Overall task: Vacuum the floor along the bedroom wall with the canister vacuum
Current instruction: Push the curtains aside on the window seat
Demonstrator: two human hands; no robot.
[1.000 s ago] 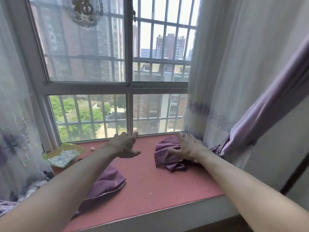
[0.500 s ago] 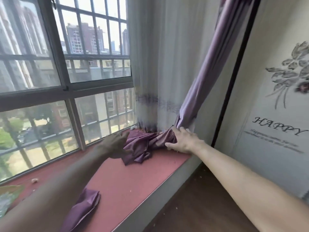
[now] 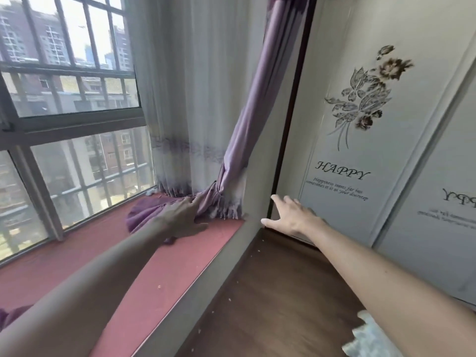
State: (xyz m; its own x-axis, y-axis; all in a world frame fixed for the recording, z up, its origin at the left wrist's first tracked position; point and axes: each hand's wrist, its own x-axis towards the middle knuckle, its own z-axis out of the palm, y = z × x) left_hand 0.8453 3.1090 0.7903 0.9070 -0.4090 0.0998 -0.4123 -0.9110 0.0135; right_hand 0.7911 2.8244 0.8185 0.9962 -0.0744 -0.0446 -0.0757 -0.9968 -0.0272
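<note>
No canister vacuum is in view. The purple curtain hangs from the top down to the corner of the red window seat, where its bunched end lies. My left hand rests flat on that bunched fabric, fingers spread, pressing it toward the corner. My right hand hovers open and empty over the dark wooden floor, close to the white wardrobe door. Small light crumbs dot the floor along the seat's grey edge.
A sheer white curtain hangs beside the barred window. The wardrobe door bears a flower print and the word HAPPY. A pale fluffy rug corner shows at the bottom right. Another bit of purple cloth lies at the far left.
The view has swung right toward the corner. My right hand let go of the curtain and moved out over the floor. My left hand has pushed the bunched fabric into the corner.
</note>
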